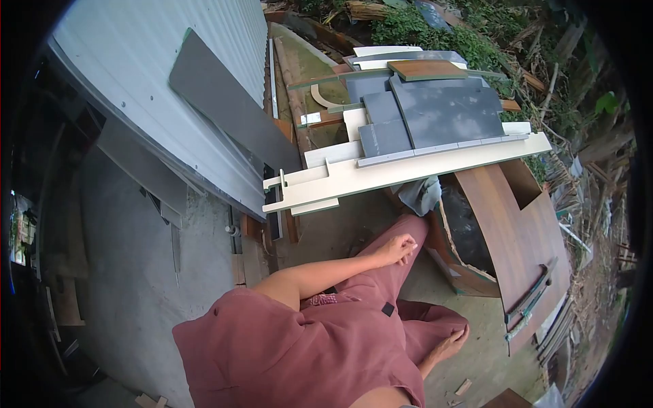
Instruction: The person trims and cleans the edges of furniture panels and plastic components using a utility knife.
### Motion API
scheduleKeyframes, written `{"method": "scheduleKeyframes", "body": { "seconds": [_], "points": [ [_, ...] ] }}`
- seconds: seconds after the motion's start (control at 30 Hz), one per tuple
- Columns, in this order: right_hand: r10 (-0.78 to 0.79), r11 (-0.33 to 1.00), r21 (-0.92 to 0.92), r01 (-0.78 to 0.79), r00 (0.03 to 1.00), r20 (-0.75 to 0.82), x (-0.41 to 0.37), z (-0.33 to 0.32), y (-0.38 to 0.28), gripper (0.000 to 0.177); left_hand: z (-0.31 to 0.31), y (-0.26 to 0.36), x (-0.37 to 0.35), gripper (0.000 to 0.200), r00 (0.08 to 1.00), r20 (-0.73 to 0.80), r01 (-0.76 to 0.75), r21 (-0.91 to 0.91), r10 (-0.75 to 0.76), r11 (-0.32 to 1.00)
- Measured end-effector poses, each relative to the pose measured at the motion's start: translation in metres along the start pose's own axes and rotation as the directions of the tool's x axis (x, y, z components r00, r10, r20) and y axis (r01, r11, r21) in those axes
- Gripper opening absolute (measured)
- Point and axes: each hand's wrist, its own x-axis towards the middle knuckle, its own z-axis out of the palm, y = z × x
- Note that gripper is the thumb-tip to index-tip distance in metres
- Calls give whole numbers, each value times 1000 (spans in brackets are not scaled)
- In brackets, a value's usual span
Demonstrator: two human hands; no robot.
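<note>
My left hand (pixel 397 250) rests over my thigh in reddish-pink trousers (pixel 381 280), its fingers curled in. A tiny pale spot shows at the fingertips, too small to tell whether it is a nail or something held. Lower down, my right hand (pixel 449 345) lies against my bent knee (pixel 435 318), fingers laid along the cloth. Beyond my left hand, a grey cloth (pixel 420 196) hangs at the edge of a wooden cabinet box (pixel 469 282) with a dark, broken-edged opening. Neither hand touches the box.
Dark grey panels (pixel 449 112) are stacked on long cream boards (pixel 408 168). A brown panel (pixel 503 231) covers the box, with a dark metal bar (pixel 530 292) on it. A corrugated metal wall (pixel 170 88) stands left, a grey board (pixel 228 95) leaning there. Plants and debris lie right.
</note>
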Motion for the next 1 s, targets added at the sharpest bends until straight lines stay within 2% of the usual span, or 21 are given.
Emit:
{"method": "scheduleKeyframes", "body": {
  "seconds": [0.07,0.1,0.13,0.17,0.2,0.23,0.27,0.3,0.4,0.47,0.5,0.57,0.6,0.67,0.77,0.83,0.9,0.97,1.0],
  "points": [
    [-106,980,-168,105,994,1,3,-3,4,37,6,12,-12,29,983,-47,-154,300,176,941],
    [-168,947,-277,164,986,8,10,-1,21,36,3,5,-11,28,933,-43,-287,508,357,812],
    [-138,942,-305,139,990,23,16,-2,24,34,4,4,-13,27,877,-44,-378,552,478,744],
    [-207,922,-326,209,977,41,21,-2,26,34,4,6,-14,27,893,-24,-350,592,450,726],
    [-101,908,-401,122,992,73,26,-2,37,34,7,8,-14,27,896,-23,-335,619,443,710],
    [-107,891,-438,119,993,52,27,-3,38,34,8,13,-14,28,896,19,-303,756,443,580],
    [-98,882,-461,100,995,28,30,-2,42,34,7,12,-9,31,855,118,-368,823,504,432],
    [-99,871,-482,97,995,21,31,-5,46,34,10,13,-5,32,889,151,-358,817,432,453],
    [-14,868,-496,9,1000,-6,38,-8,45,34,9,3,9,41,917,226,-334,886,329,321],
    [-12,859,-512,32,999,42,41,-5,46,33,18,9,15,45,941,244,-303,915,234,267],
    [7,858,-514,13,999,36,44,-5,46,33,22,11,18,45,941,257,-310,914,219,263],
    [68,848,-530,-17,995,77,54,-8,40,33,33,15,29,45,950,272,-294,944,155,146],
    [100,841,-539,-39,991,85,62,-11,36,32,37,18,36,45,949,284,-303,942,133,148],
    [157,833,-548,-72,982,109,74,-21,31,32,42,26,45,45,974,221,-225,967,48,120],
    [226,838,-533,-115,963,149,85,-31,30,33,48,44,58,45,968,235,-229,971,-84,71],
    [239,839,-524,-145,964,116,94,-33,26,34,51,49,64,46,969,221,-215,975,-110,63],
    [313,823,-527,-209,943,113,92,-34,16,38,54,53,67,45,969,240,-238,971,-52,36],
    [349,833,-476,-280,935,60,87,-37,8,41,49,50,73,52,966,255,-254,966,-37,38],
    [388,818,-473,-328,921,32,76,-35,8,43,60,54,111,52,951,309,-308,950,4,55]
  ]
}}
